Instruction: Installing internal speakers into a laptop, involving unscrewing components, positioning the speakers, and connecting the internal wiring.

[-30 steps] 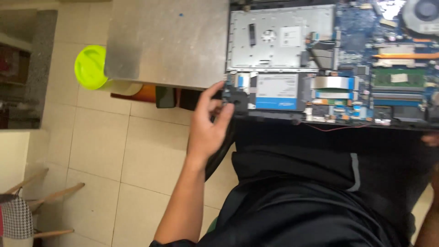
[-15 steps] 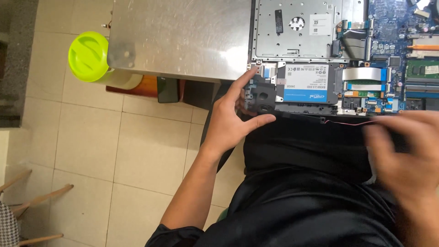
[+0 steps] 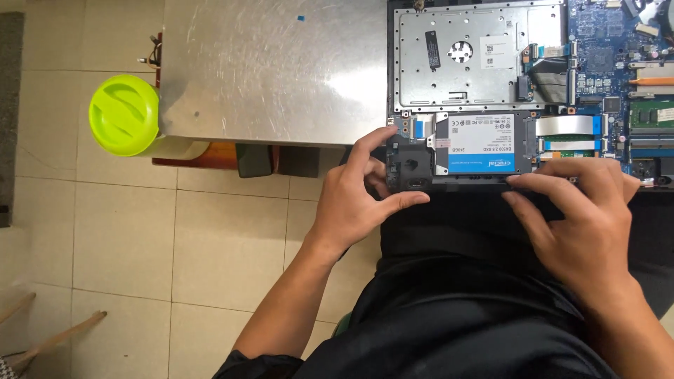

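The opened laptop chassis, bottom cover removed, lies on the brushed-metal surface with its near edge overhanging toward the person's lap. The left hand grips the near-left corner of the chassis: index finger hooked over the top, thumb pressed under the edge, pinching the black plastic corner bracket between them. The right hand lies flat along the near edge, fingers extended and close together, fingertips pressing on the black frame rail just below the rectangular drive with the blue-and-white label. The drive sits in its bay, beside the silver metal keyboard backplate and left of the blue circuit board. The step in hand appears to be work on the front edge of the chassis at the drive bay. The next move likely calls for steady, even finger pressure along the rail while the left hand braces the corner, keeping clear of the flat ribbon cables. A lime-green round lid sits at the surface's left edge, above the tiled floor.
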